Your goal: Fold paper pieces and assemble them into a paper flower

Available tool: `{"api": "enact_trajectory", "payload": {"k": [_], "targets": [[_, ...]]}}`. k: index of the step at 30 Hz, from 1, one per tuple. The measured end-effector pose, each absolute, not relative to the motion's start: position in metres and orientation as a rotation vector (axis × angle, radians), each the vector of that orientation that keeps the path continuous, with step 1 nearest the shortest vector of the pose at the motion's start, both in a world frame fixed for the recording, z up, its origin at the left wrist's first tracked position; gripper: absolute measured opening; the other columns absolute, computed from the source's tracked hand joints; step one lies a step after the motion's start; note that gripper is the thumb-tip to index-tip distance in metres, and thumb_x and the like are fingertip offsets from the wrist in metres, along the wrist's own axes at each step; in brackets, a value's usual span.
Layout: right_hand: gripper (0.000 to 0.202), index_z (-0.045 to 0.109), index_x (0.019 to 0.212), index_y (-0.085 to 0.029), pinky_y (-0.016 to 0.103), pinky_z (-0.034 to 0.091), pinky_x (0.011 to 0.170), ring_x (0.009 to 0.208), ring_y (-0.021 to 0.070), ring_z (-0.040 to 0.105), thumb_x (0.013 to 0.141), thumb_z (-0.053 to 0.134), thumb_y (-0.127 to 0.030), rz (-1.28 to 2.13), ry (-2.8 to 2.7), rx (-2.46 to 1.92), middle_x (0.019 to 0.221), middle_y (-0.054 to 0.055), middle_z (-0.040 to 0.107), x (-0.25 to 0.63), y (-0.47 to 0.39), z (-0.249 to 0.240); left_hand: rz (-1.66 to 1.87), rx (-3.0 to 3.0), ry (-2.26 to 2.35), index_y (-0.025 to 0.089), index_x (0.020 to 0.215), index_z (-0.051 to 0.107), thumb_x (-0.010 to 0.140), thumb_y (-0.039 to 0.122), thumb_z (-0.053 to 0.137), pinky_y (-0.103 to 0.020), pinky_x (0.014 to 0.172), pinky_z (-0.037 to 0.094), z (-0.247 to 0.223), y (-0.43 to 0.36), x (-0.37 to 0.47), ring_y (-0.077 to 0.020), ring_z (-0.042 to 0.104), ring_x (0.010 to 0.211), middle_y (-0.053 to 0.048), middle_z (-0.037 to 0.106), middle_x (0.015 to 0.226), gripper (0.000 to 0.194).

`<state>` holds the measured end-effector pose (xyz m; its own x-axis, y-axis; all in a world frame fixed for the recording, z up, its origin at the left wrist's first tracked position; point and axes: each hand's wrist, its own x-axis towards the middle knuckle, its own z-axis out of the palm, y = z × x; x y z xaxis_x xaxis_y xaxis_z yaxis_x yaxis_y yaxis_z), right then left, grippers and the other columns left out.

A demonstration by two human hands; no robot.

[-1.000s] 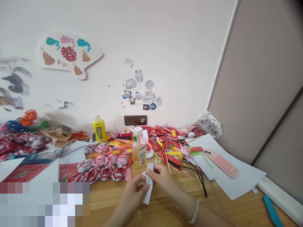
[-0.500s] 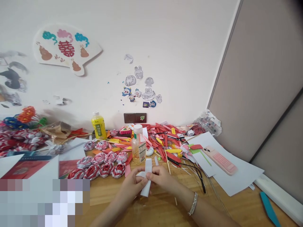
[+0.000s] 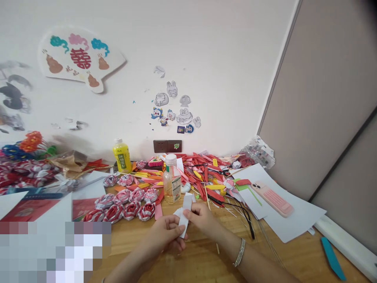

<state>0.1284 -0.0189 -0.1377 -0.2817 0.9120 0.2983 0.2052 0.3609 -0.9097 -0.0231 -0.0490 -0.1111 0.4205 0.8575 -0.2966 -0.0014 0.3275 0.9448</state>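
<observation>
A folded white paper strip (image 3: pixel 186 203) is held between my two hands above the wooden table. My left hand (image 3: pixel 167 232) grips its lower left part, with the thumb pressed on the paper and the fingers curled behind. Higher up, my right hand (image 3: pixel 200 218) pinches the strip with its thumb on the front face; a bracelet circles that wrist. Another white end of paper sticks out to the left, just above my left fingers. Just behind the hands stands a clear bottle (image 3: pixel 171 184) with a white cap. Rolled red-and-white paper roses (image 3: pixel 131 210) lie to the left.
Folded red, pink and yellow paper strips (image 3: pixel 197 167) are heaped along the wall. A yellow bottle (image 3: pixel 121 156) stands at the back left. To the right, a pink phone (image 3: pixel 273 199) rests on white sheets (image 3: pixel 290 230), with a teal cutter-like object (image 3: pixel 332 257) near the edge.
The strip has tilted further and its lower end is now shorter below my left thumb. My right hand has shifted slightly up and right. The camera view has moved a little.
</observation>
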Motion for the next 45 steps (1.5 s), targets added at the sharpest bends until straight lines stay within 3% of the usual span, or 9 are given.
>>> {"api": "enact_trajectory", "payload": {"k": [9,14,24,28,34,40,45], "targets": [[0.042,0.043,0.053,-0.016,0.022,0.025,0.046,0.049,0.0081,0.032,0.074,0.049,-0.053,1.193,-1.513,-0.922,0.052,-0.004,0.036,0.123,-0.024,-0.144,0.705,1.235,1.021,0.017,0.061,0.047,0.059,0.046,0.067,-0.018,0.037,0.029,-0.104,-0.053,-0.021,-0.0081,0.052,0.035,0.004,0.06,0.047,0.035],[0.041,0.04,0.056,-0.017,0.021,0.025,0.044,0.047,0.0081,0.033,0.075,0.047,-0.053,1.13,-1.359,-0.989,0.05,-0.005,0.035,0.13,-0.019,-0.144,0.665,1.246,0.973,0.018,0.058,0.045,0.056,0.046,0.068,-0.019,0.039,0.034,-0.106,-0.054,-0.021,-0.0091,0.053,0.035,0.004,0.06,0.046,0.036],[0.038,0.034,0.052,-0.018,0.021,0.025,0.046,0.05,0.0081,0.031,0.08,0.043,-0.041,0.86,-1.555,-1.02,0.051,-0.005,0.032,0.118,-0.026,-0.141,0.533,1.296,1.041,0.016,0.072,0.05,0.058,0.053,0.064,-0.019,0.037,0.029,-0.098,-0.054,-0.024,-0.0133,0.058,0.043,0.0,0.064,0.055,0.041],[0.028,0.045,0.065,-0.016,0.021,0.031,0.051,0.055,0.0092,0.038,0.081,0.045,-0.039,1.05,-1.599,-0.939,0.06,-0.003,0.041,0.115,-0.031,-0.142,0.637,1.364,1.053,0.016,0.06,0.049,0.058,0.056,0.062,-0.018,0.037,0.029,-0.101,-0.054,-0.022,-0.0082,0.05,0.038,0.004,0.056,0.046,0.042],[0.023,0.051,0.078,-0.015,0.021,0.035,0.055,0.06,0.0109,0.045,0.074,0.055,-0.037,1.211,-1.61,-0.864,0.068,-0.001,0.051,0.117,-0.025,-0.149,0.584,1.383,1.064,0.017,0.063,0.049,0.056,0.058,0.062,-0.018,0.035,0.028,-0.103,-0.051,-0.023,-0.0074,0.046,0.035,0.005,0.055,0.047,0.044],[0.044,0.046,0.056,-0.016,0.02,0.026,0.044,0.046,0.0075,0.034,0.078,0.045,-0.053,1.246,-1.695,-0.897,0.049,-0.004,0.038,0.132,-0.016,-0.141,0.535,1.439,1.069,0.019,0.063,0.044,0.058,0.057,0.06,-0.018,0.034,0.026,-0.107,-0.048,-0.024,-0.0057,0.04,0.032,0.007,0.052,0.043,0.042],[0.046,0.049,0.055,-0.015,0.021,0.026,0.045,0.048,0.008,0.036,0.075,0.048,-0.056,1.13,-1.683,-0.964,0.051,-0.003,0.04,0.136,-0.01,-0.141,0.56,1.478,1.02,0.018,0.066,0.045,0.062,0.055,0.058,-0.018,0.036,0.025,-0.112,-0.045,-0.028,-0.0047,0.038,0.035,0.008,0.05,0.047,0.04]]}}
